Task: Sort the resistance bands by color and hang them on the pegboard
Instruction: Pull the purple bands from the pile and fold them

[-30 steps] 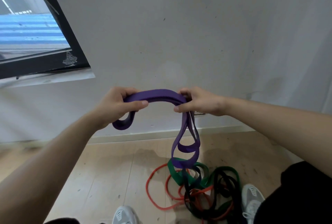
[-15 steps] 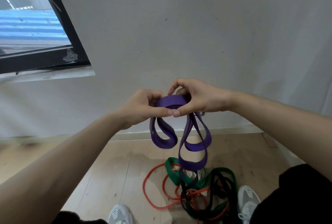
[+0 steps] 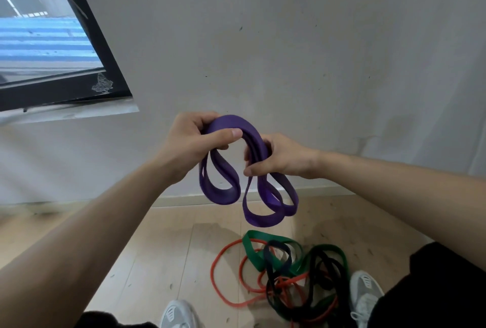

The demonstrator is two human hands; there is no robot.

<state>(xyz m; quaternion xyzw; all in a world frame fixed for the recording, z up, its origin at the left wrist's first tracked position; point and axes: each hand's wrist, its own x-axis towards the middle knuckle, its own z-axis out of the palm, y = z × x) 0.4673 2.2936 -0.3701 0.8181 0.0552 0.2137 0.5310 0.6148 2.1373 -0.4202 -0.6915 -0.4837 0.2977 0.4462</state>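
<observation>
floorboards (image 3: 163, 254) meet wall (image 3: 289, 38) behind purple band (image 3: 238, 124) gripped by left hand (image 3: 192, 141) and right hand (image 3: 280, 158).

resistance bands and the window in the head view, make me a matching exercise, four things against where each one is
Things
1. purple band
2. red band
3. green band
4. window

Places
A. thin loops on the floor, at the left edge of the pile
B. upper left of the view
C. off the floor, gripped by the left hand and the right hand
D. wide strap on the floor, at the far edge of the pile

Pairs: 1-C, 2-A, 3-D, 4-B
</observation>
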